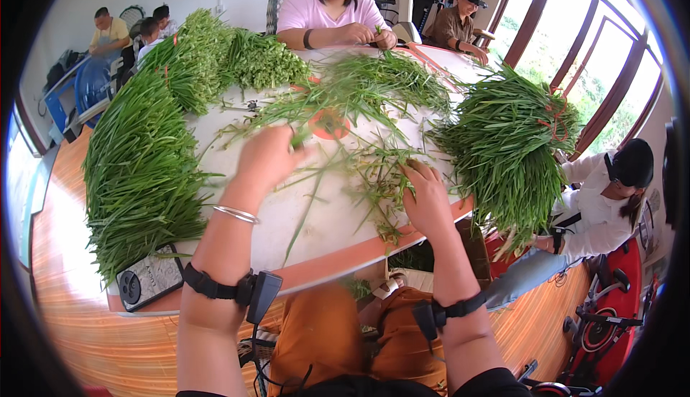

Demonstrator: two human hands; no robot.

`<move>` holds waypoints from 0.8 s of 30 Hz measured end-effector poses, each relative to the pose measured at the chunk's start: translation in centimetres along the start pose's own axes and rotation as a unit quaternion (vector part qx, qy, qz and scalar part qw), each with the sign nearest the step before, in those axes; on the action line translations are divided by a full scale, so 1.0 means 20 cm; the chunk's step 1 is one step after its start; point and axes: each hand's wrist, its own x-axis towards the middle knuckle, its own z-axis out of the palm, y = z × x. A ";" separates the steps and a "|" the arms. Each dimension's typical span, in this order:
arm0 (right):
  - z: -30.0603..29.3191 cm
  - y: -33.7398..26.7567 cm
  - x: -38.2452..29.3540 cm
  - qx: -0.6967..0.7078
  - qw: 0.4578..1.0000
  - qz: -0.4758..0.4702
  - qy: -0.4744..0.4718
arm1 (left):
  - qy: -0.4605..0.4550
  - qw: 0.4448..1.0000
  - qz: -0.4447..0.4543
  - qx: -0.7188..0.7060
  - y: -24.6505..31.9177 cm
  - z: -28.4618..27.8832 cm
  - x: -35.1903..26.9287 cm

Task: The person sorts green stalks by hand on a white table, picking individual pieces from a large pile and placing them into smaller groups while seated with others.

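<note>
Over the middle of the white table, my left hand is blurred, its fingers closed around a few green stalks. My right hand rests lower right, fingertips curled onto a pile of trimmed leaves and yellowish scraps; whether it grips any of them I cannot tell. A loose layer of long green leafy stalks lies beyond both hands. Large bundles of the greens line the left side, with pale cut ends showing farther back. To the right stands a big bundle tied with red string.
A phone in a patterned case lies at the table's near left corner. Across the table a person in a pink shirt handles greens. Another person in white is at the right beside the big bundle. Several others sit farther back.
</note>
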 end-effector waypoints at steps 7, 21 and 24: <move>-0.05 -0.10 -0.04 0.255 0.941 0.221 0.010 | -0.111 0.994 -0.005 0.019 -0.04 0.25 0.01; 0.01 -0.12 0.01 0.218 0.975 0.028 -0.040 | -0.059 0.969 0.230 -0.073 0.21 0.19 -0.11; 0.04 -0.07 -0.03 0.194 0.972 0.070 -0.115 | -0.057 0.977 0.197 -0.051 0.19 0.16 -0.10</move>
